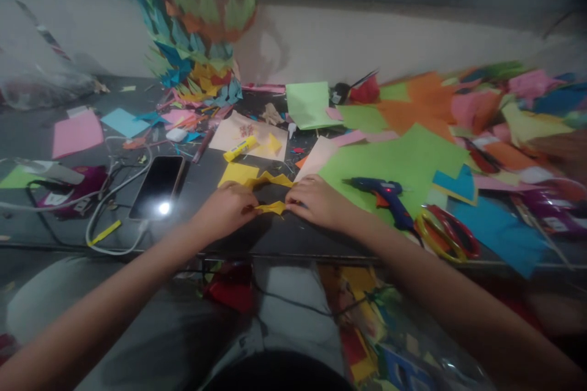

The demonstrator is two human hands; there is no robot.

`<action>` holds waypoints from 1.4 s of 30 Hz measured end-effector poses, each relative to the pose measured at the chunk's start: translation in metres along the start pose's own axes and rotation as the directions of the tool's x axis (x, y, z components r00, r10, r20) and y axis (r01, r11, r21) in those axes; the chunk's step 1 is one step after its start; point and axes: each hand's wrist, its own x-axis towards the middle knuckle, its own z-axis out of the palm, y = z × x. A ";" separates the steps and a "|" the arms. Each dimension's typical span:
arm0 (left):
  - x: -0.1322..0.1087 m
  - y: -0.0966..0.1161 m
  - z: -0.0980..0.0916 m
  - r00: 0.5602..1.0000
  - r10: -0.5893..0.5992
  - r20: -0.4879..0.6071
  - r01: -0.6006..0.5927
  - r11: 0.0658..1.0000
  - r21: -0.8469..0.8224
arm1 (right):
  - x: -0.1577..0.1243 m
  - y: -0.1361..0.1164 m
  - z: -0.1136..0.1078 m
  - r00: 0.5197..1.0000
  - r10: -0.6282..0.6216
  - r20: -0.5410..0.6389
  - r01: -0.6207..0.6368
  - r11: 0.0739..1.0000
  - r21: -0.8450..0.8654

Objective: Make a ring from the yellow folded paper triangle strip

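My left hand point(232, 204) and right hand point(312, 198) were pinched closed on opposite ends of a yellow strip point(272, 208), right of the phone point(158, 186) on the desk point(284, 239). The glue gun point(387, 190) lay farther right of the phone.

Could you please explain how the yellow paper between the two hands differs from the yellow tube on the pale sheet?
The yellow paper is pinched between the left hand and right hand; the yellow tube lies untouched on the pale sheet. The paper has a pointed outline, while the tube is straight and rod-like. The paper is nearer the table's front edge than the tube. Both are yellow.
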 end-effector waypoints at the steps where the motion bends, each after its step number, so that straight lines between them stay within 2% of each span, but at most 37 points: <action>1: 0.000 0.000 0.000 1.000 -0.001 0.004 0.001 1.000 0.009 | 0.000 -0.002 -0.001 1.000 0.008 0.002 -0.008 1.000 -0.008; 7: 0.002 -0.002 0.002 1.000 -0.010 0.017 0.009 1.000 0.014 | 0.004 -0.018 -0.003 0.998 0.056 0.024 -0.055 0.998 -0.028; 11: 0.000 -0.003 0.003 1.000 -0.005 0.004 0.005 1.000 0.003 | 0.011 -0.023 0.002 0.995 0.092 0.022 -0.093 0.995 0.022; 16: -0.001 -0.001 0.001 1.000 0.015 0.021 -0.016 0.999 0.033 | 0.014 -0.021 0.012 0.998 0.059 -0.037 -0.057 0.997 0.052; 20: -0.004 0.003 0.002 0.999 0.032 -0.015 -0.031 0.997 0.073 | 0.010 -0.016 0.021 0.993 -0.053 -0.104 0.046 0.997 -0.064; 23: -0.010 0.008 0.004 0.994 0.097 -0.051 -0.088 0.983 0.164 | 0.003 -0.016 0.028 0.974 -0.154 -0.166 0.123 0.976 -0.179; 28: -0.024 0.024 0.014 0.982 0.171 -0.077 -0.137 0.935 0.328 | -0.018 -0.031 0.038 0.948 -0.210 -0.238 0.118 0.929 -0.350; 31: -0.031 0.036 0.021 0.988 0.122 -0.099 -0.080 0.932 0.353 | -0.029 -0.047 0.045 0.956 -0.136 -0.259 0.037 0.934 -0.356; 37: -0.041 0.059 0.036 0.980 -0.013 -0.198 0.088 0.923 0.375 | -0.037 -0.072 0.058 0.952 0.079 -0.297 -0.159 0.954 -0.255; 42: -0.049 0.076 0.047 0.965 -0.140 -0.220 0.212 0.912 0.351 | -0.040 -0.090 0.074 0.896 0.256 -0.363 -0.336 0.925 -0.178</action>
